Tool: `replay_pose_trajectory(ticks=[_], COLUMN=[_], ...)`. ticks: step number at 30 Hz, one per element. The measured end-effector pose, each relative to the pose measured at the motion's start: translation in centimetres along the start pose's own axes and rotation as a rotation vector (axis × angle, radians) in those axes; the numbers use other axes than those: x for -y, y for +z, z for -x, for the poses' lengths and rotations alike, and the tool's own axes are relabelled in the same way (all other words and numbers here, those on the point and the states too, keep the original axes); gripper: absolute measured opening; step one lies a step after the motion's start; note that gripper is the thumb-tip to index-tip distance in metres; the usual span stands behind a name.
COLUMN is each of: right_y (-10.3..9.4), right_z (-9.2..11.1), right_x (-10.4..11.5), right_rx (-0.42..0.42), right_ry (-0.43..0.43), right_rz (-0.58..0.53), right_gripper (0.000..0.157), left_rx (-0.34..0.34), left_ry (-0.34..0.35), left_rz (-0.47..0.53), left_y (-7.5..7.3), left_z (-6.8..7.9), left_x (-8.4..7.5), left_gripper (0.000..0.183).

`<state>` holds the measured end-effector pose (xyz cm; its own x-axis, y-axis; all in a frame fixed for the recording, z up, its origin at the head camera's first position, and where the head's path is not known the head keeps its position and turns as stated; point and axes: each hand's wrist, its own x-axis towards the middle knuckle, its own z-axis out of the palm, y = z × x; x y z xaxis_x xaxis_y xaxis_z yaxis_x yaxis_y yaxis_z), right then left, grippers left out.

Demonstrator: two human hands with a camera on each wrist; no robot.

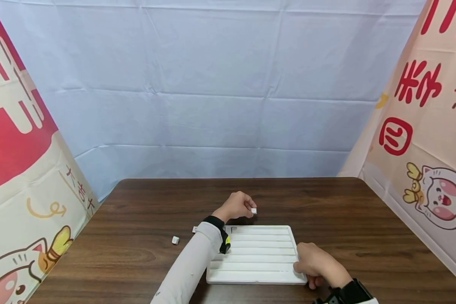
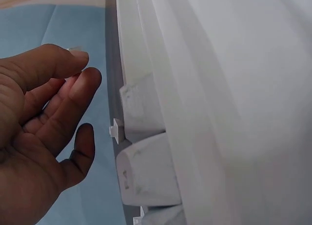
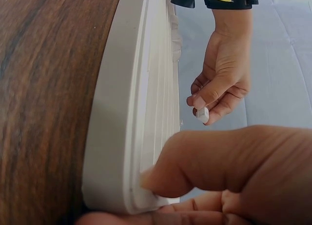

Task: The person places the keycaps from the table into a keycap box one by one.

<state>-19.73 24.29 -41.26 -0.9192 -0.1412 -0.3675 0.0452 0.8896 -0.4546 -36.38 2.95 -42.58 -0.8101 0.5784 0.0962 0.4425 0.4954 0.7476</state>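
Observation:
Beyond the far edge of a white ridged tray, my left hand pinches a small white keycap between thumb and fingertips. The right wrist view shows this keycap below the left thumb. My right hand grips the tray's near right corner, thumb on top and fingers at the outer side and underneath. Several pale keycaps sit in the tray's far row, close to my left hand; one has a dark mark. My left forearm hides part of the tray's left side in the head view.
A loose white keycap lies on the brown wooden table left of the tray. Another small white piece shows beside the left sleeve. A pale blue cloth hangs behind the table, with printed cloths at both sides.

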Motion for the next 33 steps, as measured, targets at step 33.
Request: replay_pose_trajectory(ticks=[33], right_y=[-0.1], right_z=[-0.1], right_x=[0.0], right_rx=[0.002], right_ry=[-0.012], right_rz=[0.005], right_gripper=[0.015], left_rx=[0.062], left_ry=[0.084], left_rz=[-0.412], left_y=[-0.7], left_z=[3.6], left_x=[-1.8], left_gripper=[0.01])
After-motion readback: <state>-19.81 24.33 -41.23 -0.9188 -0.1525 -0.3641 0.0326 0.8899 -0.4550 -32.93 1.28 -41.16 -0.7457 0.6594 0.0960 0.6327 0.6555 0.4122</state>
